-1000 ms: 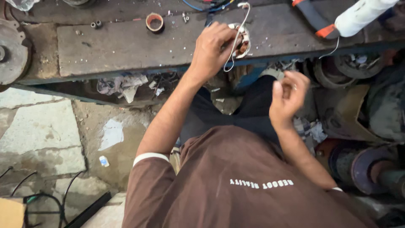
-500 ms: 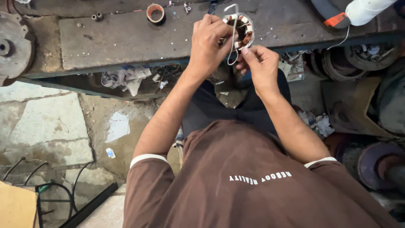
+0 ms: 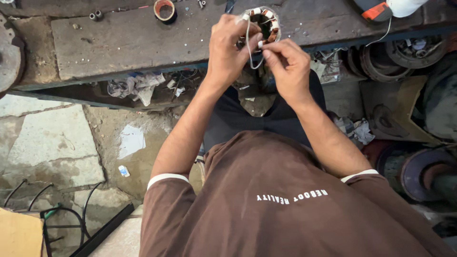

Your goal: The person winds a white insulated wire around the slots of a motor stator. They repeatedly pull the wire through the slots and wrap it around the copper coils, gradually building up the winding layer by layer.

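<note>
White wire (image 3: 249, 47) between both hands

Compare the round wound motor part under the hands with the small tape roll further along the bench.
The motor stator is the larger ring, packed with copper windings and white sleeves; the tape roll is smaller, plain and hollow. The left hand holds the stator while the right hand pinches a white wire looping from it; the roll lies untouched. Both are round and rest on the worn bench.
</note>
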